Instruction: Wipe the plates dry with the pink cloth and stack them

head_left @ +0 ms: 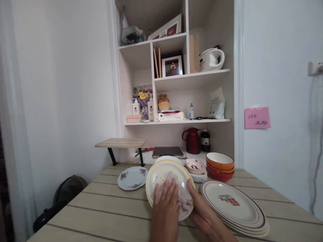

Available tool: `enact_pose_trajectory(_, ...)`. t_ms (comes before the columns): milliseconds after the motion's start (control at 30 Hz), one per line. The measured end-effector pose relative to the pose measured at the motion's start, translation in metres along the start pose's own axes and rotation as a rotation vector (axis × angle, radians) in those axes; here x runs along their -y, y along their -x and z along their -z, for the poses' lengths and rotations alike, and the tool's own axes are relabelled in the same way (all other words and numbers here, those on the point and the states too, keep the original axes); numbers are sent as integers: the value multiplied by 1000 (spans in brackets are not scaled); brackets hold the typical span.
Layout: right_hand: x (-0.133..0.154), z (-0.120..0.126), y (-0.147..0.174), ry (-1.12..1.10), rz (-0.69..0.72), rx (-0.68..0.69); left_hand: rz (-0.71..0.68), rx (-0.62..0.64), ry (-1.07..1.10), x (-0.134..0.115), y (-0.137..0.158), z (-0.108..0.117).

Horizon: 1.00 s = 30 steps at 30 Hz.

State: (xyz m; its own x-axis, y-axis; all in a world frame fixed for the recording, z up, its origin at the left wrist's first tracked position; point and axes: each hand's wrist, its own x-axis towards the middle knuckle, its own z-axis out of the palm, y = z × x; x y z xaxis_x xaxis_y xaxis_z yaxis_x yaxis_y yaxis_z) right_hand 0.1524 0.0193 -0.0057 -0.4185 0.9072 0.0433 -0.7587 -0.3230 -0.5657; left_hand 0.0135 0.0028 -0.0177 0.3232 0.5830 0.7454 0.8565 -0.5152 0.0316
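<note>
A round white plate (154,174) with a yellow rim is tilted up above the table's front part, its face toward me. My right hand (198,205) grips its right edge, thumb at the rim and the other fingers hidden behind. With my left hand (166,196) I hold a thin pale pink cloth (185,198) against the plate's face; the fingers lie over the bunched cloth. Small faint marks show on the plate near the cloth. Left of it, a white plate with purple flowers (133,178) lies on the table. Right of my hands stands a stack of oval plates (233,201) with dark red rims.
Behind the plate are a stack of small dishes (196,168) and orange and red bowls (220,164). A small wooden stand (121,143) is at the table's back left. Farther back, a red jug (193,141) stands below white shelves (176,122).
</note>
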Motion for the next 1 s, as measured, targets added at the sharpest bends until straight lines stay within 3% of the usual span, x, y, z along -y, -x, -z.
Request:
enact_pose_trajectory(167, -7, -1, -4, -17, 59, -42, 195, -68, -116, 31, -22, 10)
enact_pose_trajectory(333, -9, -6, -2, -58, 100, -111, 141, -173, -229, 36, -17, 14)
enact_pose_trajectory(567, -1, 2, -5, -82, 124, -129, -25, -293, -338, 10, 27, -8)
enact_pose_trajectory(733, 5, 2, -1, -30, 35, -45, -88, -228, -220, 0, 31, -9)
enact_pose_trajectory(1000, -12, -16, 3, -23, 40, 14, 181, -118, -267, 42, -6, 21)
